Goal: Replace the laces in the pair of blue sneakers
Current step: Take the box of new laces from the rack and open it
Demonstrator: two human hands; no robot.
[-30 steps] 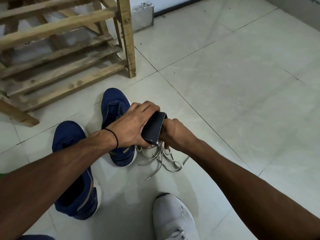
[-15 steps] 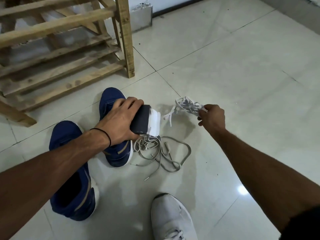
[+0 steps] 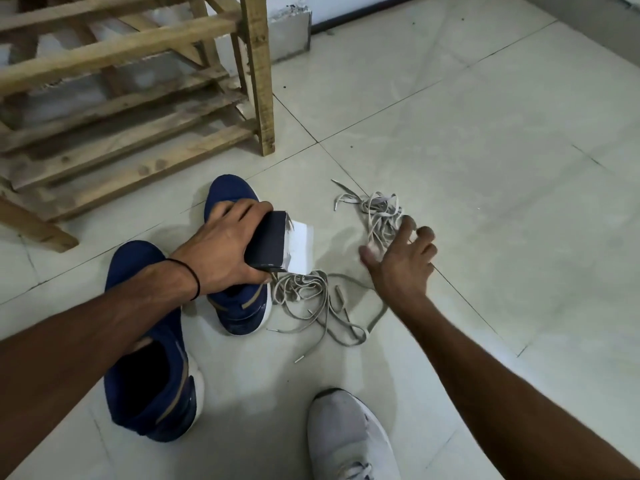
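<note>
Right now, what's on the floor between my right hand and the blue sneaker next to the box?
In the head view, a loose tangle of grey laces lies between the right hand and that blue sneaker.

Pale tiled floor [image 3: 485,150], glossy, with thin dark grout lines running diagonally. A rough wooden rack [image 3: 131,109] of unfinished slats stands on it at upper left, its corner post [image 3: 258,74] upright. Behind the post, a grey concrete block [image 3: 289,32] sits against the wall. A worn light-grey sneaker [image 3: 346,434] shows at the bottom edge, toe pointing away.
</note>
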